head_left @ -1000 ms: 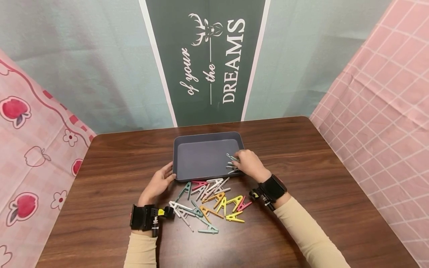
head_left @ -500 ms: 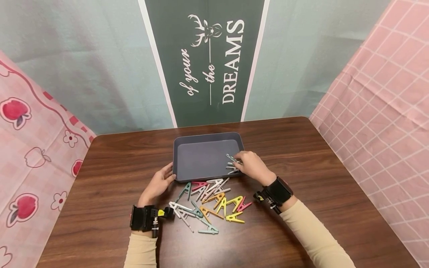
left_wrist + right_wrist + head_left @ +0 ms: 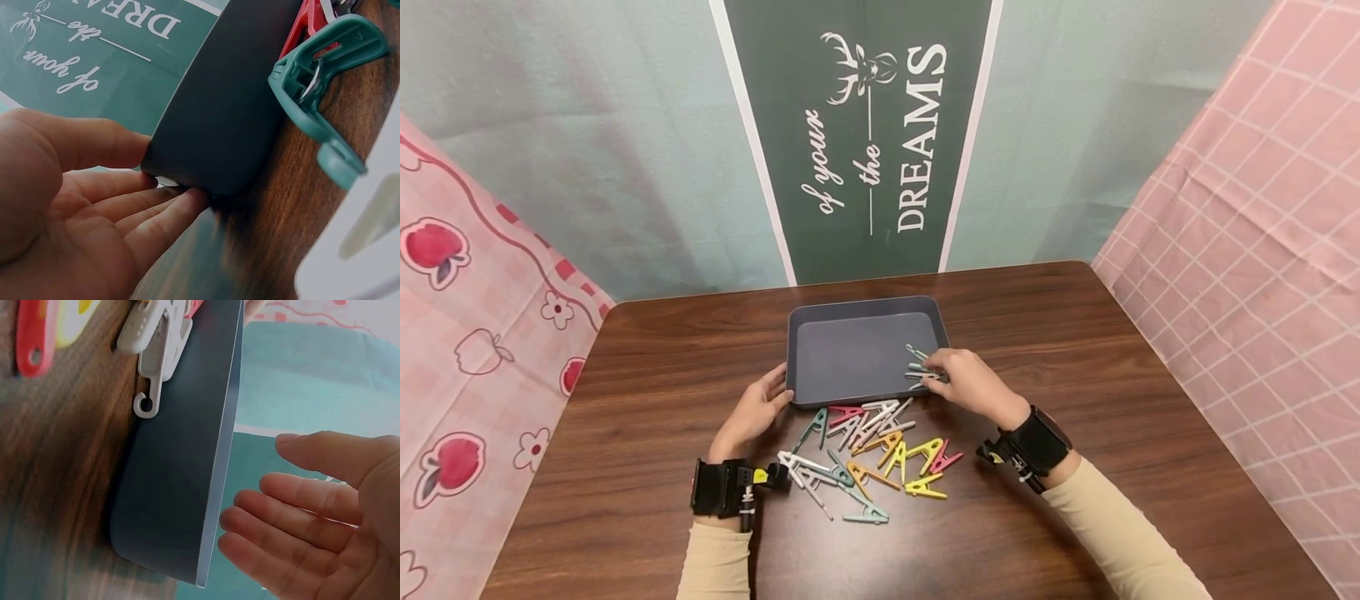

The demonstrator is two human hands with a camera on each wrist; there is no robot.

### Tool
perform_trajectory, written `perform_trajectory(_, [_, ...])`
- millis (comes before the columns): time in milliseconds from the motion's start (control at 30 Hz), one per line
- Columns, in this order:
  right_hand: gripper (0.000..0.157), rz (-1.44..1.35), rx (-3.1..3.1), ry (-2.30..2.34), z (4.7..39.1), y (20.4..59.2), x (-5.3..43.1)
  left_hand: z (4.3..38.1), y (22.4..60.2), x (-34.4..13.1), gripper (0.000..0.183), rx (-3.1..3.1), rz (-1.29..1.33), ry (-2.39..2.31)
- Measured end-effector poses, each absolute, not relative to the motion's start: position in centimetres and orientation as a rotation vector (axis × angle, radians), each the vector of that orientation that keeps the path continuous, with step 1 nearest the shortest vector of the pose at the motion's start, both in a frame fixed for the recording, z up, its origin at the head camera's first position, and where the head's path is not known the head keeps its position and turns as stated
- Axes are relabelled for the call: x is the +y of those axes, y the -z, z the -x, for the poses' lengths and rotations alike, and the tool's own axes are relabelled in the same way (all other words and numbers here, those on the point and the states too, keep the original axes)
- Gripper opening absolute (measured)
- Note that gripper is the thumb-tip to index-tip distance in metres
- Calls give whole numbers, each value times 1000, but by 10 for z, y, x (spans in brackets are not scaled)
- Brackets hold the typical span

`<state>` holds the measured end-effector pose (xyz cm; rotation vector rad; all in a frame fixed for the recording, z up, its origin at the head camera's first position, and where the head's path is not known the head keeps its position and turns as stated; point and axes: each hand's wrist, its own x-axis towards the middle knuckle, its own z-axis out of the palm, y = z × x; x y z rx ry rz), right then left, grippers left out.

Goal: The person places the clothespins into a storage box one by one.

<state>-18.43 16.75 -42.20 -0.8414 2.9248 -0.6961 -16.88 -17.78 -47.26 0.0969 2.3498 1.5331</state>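
My left hand (image 3: 758, 414) touches the near left corner of a dark grey tray (image 3: 850, 396). In the left wrist view its fingers (image 3: 153, 228) lie nearly straight against the tray, thumb on the wall. Over the tray's right end is my right hand (image 3: 973, 383), beside several pale blue-grey clothespins (image 3: 917, 367) lying inside. The right wrist view shows this hand's fingers (image 3: 294, 531) relaxed and apart, with nothing between them and the thumb. The hand partly hides those clothespins in the head view.
Several loose clothespins lie on the brown wooden table (image 3: 647, 392) before the tray: a dark green one (image 3: 811, 427), white ones (image 3: 808, 461), orange ones (image 3: 872, 477), yellow ones (image 3: 925, 487) and red ones (image 3: 946, 460). Printed curtains (image 3: 647, 150) surround the table.
My right hand has shifted slightly right and toward me over the tray's right end, uncovering more of the clothespins there. The left hand and tray stay in place.
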Motion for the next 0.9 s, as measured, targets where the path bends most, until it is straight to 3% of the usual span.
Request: perform_trajectory(900, [19,993,2842,643,138,436,183,169,474,-179,59,2358,-137,-1544])
